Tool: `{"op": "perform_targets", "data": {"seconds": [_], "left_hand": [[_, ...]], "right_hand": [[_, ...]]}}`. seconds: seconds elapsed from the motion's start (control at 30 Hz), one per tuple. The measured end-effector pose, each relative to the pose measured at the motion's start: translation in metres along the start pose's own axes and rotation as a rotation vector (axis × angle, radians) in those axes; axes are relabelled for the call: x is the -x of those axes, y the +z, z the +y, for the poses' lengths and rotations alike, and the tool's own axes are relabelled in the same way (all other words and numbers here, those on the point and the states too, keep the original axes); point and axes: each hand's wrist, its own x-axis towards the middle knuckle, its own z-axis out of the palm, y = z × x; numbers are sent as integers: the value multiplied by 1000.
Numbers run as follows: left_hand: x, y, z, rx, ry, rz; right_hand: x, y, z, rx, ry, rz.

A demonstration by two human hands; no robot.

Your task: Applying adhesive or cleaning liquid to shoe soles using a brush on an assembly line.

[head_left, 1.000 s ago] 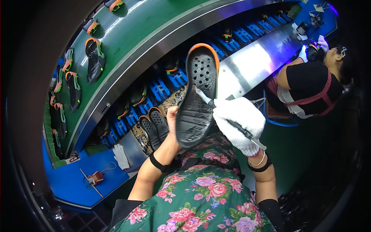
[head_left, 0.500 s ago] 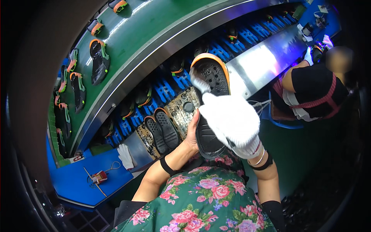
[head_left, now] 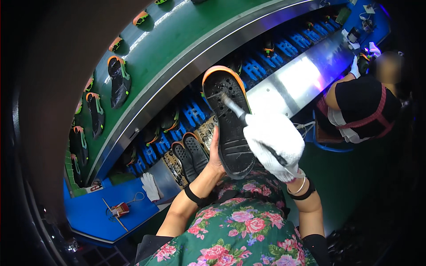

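Observation:
My bare left hand grips a black shoe sole by its left edge, its fingers partly hidden behind it. The sole has an orange rim around its far end, small holes in the upper half and a wet-looking surface. In a white knitted glove, my right hand is closed around a brush. The bristles touch the holed part of the sole, and a dark handle end shows past the glove. Left of my left hand, two black perforated soles lie side by side on a stained cardboard sheet.
A green conveyor carries several black sandals with orange and green parts. Blue racks run beneath its metal edge. A white glove lies beside a blue table holding a small red item. A co-worker sits at the right.
The brush has gone from the sole's left edge to the middle of its holed part. The sole has shifted slightly left in view. Sandals on the conveyor appear in different places.

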Motion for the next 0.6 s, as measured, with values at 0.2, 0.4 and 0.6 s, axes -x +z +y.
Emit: {"op": "perform_targets", "data": {"seconds": [0.2,0.4,0.6], "left_hand": [[-33,41,-8,-271,79,6],[-48,49,-7,-268,174,8],[-54,64,-12,-76,138,-67]], "right_hand": [[13,18,3,-85,2,-88],[2,6,-1,-35,-21,-39],[13,7,-3,-260,58,-16]]}}
